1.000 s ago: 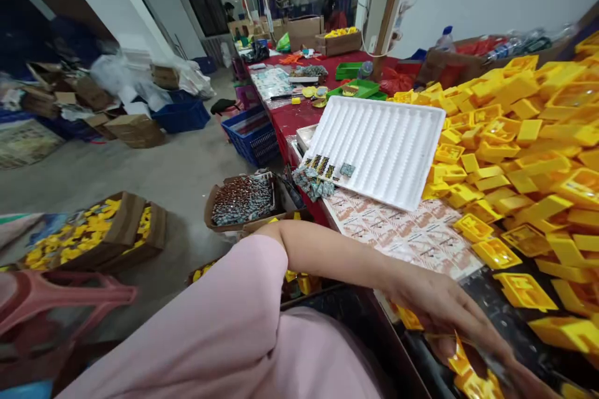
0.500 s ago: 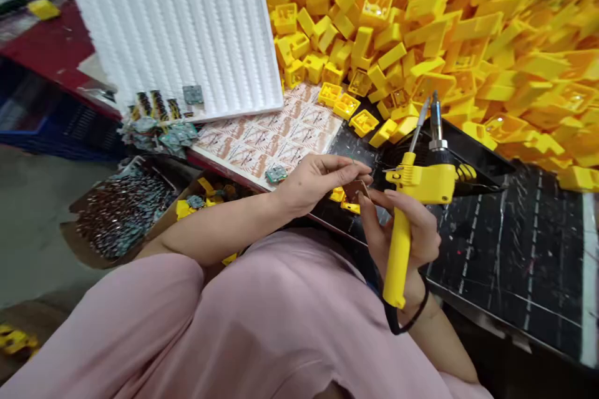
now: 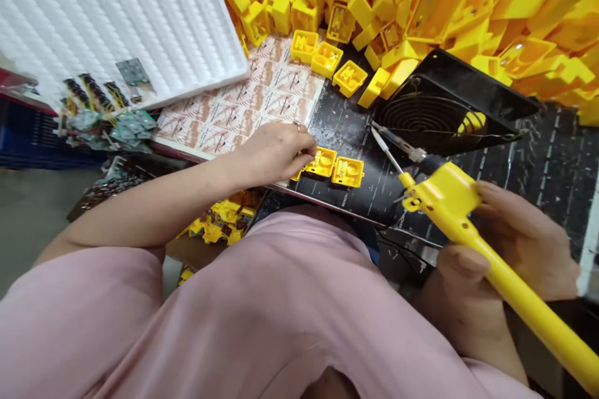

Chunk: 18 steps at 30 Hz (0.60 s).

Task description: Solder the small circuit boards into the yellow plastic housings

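While the right hand (image 3: 515, 262) grips a soldering gun (image 3: 449, 199), left hand (image 3: 274, 153) pinches yellow housing (image 3: 322, 162)

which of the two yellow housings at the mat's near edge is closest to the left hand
The left housing, at the left hand's fingertips; the right housing sits beyond it, toward the soldering gun.

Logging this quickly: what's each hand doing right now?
Left hand: curled, fingertips on a yellow housing; grip cannot be told.
Right hand: closed on the yellow soldering gun.
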Available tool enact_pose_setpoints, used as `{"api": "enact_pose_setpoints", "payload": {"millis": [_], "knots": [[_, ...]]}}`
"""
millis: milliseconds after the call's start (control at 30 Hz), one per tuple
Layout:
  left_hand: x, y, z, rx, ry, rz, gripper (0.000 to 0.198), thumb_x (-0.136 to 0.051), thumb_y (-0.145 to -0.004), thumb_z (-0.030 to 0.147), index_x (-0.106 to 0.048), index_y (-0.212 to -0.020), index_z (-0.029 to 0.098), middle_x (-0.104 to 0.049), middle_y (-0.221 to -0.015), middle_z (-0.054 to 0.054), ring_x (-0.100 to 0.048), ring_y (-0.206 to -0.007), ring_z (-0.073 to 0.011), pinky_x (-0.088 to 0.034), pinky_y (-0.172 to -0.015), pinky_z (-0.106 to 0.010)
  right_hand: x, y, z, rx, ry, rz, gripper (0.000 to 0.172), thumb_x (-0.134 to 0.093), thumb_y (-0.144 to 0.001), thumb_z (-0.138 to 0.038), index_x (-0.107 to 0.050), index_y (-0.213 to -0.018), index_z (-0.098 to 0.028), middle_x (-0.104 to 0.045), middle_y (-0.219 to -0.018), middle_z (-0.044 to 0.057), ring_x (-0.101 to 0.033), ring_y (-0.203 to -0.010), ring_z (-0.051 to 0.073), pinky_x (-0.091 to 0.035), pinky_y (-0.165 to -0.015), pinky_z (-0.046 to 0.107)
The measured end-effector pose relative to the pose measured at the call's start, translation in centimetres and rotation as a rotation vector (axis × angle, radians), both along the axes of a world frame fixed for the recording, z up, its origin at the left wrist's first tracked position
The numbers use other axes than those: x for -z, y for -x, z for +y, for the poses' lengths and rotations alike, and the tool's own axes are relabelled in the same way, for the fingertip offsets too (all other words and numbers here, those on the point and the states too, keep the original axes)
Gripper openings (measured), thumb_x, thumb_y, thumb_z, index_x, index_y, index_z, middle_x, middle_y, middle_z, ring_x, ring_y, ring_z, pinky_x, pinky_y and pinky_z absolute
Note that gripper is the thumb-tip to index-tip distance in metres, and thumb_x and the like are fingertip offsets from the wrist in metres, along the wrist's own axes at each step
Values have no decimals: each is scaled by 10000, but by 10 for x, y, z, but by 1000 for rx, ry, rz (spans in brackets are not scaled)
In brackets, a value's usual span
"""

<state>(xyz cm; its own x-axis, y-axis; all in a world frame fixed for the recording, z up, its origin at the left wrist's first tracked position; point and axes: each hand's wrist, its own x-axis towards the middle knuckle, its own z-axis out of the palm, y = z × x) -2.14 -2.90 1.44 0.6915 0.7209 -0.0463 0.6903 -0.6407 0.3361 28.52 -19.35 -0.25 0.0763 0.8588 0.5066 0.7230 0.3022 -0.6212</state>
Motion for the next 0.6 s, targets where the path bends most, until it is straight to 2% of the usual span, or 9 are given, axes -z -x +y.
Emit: {"api": "enact_pose_setpoints", "payload": {"millis": [67,133,167,233,300,367,500,600], "knots": [[5,-2,-3,-17,-15,62,304,-516,-930,283,-806,-937,189,-799,-897,-69,-733,-840,-210,-508,-737,-293,1,5,-2,60,-68,48,497,-668,-980,-539,-677,-1411,-291,-780,-1201,84,-776,-897,282,-632,-643,399],[6,-3,-3,-56,18,93,331,-506,-935,308,-810,-978,184,-807,-929,-77,-742,-873,-228,-519,-761,-312,5,14,4,80,-121,69,375,-659,-1002,-404,-716,-1361,-311,-803,-1103,41,-763,-799,228,-598,-604,349],[5,-4,-3,-74,36,109,338,-506,-934,314,-811,-995,183,-809,-938,-78,-745,-880,-233,-522,-772,-319,7,18,9,64,-141,66,365,-691,-982,-338,-725,-1345,-325,-808,-1064,15,-754,-761,203,-584,-589,323],[2,-6,-1,-100,50,143,347,-507,-927,317,-812,-1021,182,-811,-941,-80,-748,-881,-238,-523,-782,-328,11,25,19,-26,-171,42,468,-786,-904,-243,-714,-1356,-341,-814,-1029,-17,-739,-702,169,-572,-554,285],[-1,-10,0,-109,49,184,362,-496,-925,316,-811,-1039,178,-812,-950,-86,-754,-893,-246,-524,-789,-337,13,29,27,-136,-178,15,568,-847,-845,-204,-688,-1379,-318,-817,-1007,-13,-740,-684,168,-595,-552,283],[-2,-14,1,-111,34,224,373,-483,-919,314,-809,-1028,169,-811,-947,-98,-758,-900,-258,-525,-786,-345,13,31,31,-249,-191,3,573,-879,-810,-185,-689,-1343,-270,-814,-953,-1,-748,-685,175,-617,-564,284],[0,-18,0,-122,-12,269,373,-481,-881,312,-808,-982,164,-794,-875,-106,-755,-856,-277,-509,-728,-351,8,36,36,-313,-206,-57,328,-879,-823,-172,-691,-1084,-238,-774,-832,-19,-740,-691,146,-598,-574,240],[2,-19,0,-124,-49,266,376,-474,-859,317,-808,-955,174,-780,-830,-96,-743,-818,-276,-484,-688,-349,2,42,42,-327,-221,-152,269,-875,-851,-220,-636,-973,-232,-754,-783,-27,-724,-653,123,-547,-515,210]]}}
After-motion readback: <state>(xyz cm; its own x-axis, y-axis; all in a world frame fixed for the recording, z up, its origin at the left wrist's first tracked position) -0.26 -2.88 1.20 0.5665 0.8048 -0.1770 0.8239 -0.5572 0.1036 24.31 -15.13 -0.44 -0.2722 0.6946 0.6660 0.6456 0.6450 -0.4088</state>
